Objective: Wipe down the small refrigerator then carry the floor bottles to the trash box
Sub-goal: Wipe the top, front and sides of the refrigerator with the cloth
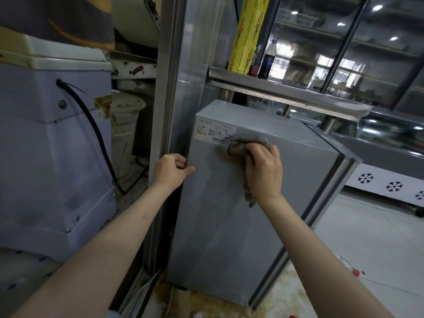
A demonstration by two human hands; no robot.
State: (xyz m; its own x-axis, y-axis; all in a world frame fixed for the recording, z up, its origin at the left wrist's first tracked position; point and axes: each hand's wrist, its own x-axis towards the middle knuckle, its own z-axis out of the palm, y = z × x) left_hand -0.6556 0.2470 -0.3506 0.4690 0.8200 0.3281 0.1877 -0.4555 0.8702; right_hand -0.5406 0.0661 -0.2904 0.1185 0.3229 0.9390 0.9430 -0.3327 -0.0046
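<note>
Pressing a bunched grey rag (238,146) against the side panel of the small grey refrigerator (229,214), right hand (263,171) with fingers curled over the cloth just below the rating label (215,130). Left hand (171,171) clamped on the refrigerator's rear edge, thumb on the panel, fingers hooked round the corner. Wedged under a steel shelf (286,92) carrying a yellow cling-film roll (247,35) and a dark bottle (268,58). Plastic bottle (348,267) lying on the floor at right, well apart from both hands.

Both forearms are seen bare from elbow to wrist, and no glove is worn on the left hand (171,171) or right hand (263,171).
</note>
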